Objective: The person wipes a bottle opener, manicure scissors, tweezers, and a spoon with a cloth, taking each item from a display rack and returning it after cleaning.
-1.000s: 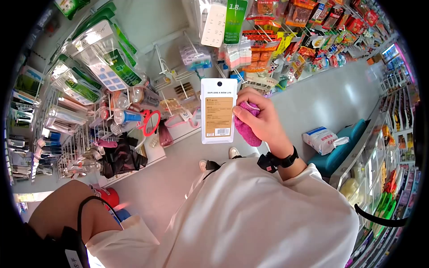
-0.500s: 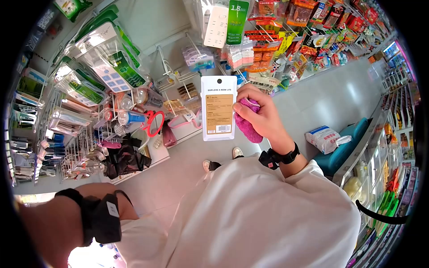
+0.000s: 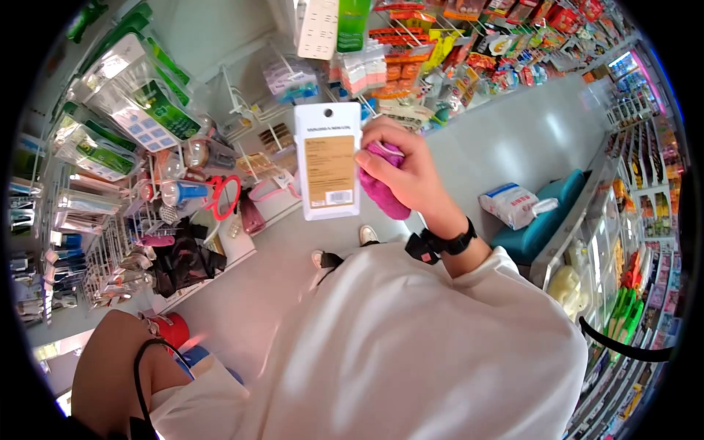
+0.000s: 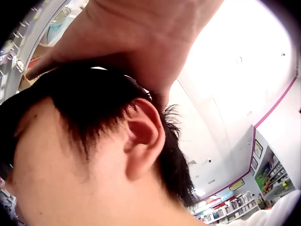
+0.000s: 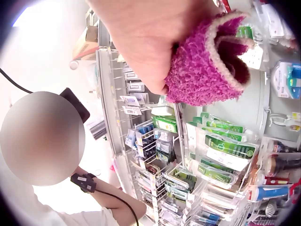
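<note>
Purple cloth (image 3: 386, 194) and a white package (image 3: 328, 134) fill our right hand's (image 3: 407, 170) grip; we should pinch only the package's edge, label (image 3: 330, 172) uncovered. Our left hand (image 4: 136, 40) touches the head (image 4: 99, 150), finger pose unclear.

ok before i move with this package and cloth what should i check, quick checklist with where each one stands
1. Right grip has the white package by its side edge: ok
2. Purple cloth is held too: ok, bundled in the same grip
3. Label side faces the head camera: ok, brown panel and barcode show
4. Small print is legible: not ok, too small and blurred here
5. Left grip is ready beside the package: not ok, it is up at the head
6. Place on the racks for the package is known: cannot tell, nothing marks it
</note>
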`<state>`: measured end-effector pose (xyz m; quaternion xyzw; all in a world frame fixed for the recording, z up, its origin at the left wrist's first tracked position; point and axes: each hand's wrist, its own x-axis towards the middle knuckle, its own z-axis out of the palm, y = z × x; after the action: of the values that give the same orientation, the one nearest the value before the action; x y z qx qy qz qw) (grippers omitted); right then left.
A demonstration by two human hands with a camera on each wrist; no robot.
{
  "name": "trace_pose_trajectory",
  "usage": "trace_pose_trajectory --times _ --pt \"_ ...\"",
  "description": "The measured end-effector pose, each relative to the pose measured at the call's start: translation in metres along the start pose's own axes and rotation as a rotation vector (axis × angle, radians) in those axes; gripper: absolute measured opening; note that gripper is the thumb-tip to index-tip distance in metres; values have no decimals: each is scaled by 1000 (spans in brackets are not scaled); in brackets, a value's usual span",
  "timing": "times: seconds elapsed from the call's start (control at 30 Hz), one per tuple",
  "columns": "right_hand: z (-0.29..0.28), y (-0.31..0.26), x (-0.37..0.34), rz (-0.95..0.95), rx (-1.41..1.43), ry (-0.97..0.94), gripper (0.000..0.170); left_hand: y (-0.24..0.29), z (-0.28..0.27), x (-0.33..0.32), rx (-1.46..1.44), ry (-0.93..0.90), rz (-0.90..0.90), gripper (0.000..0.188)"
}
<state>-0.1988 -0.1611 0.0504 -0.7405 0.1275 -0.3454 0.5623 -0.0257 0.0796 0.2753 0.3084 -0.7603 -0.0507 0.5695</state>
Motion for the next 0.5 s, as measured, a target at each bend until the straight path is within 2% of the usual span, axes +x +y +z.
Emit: trace_pose_trajectory --times 0.07,0.1,0.13,0.5 --pt "-4 4 0 -50 -37 14 12 -1 2 2 10 -12 21 42" --pt "-5 1 -1 -9 -56 5 12 -2 3 4 18 -12 30 42" --pt "-6 2 -1 -53 -73 3 11 -4 2 4 24 -15 23 42" --pt "-8 6 -5 -49 -52 54 9 -10 10 -4 21 -8 16 39"
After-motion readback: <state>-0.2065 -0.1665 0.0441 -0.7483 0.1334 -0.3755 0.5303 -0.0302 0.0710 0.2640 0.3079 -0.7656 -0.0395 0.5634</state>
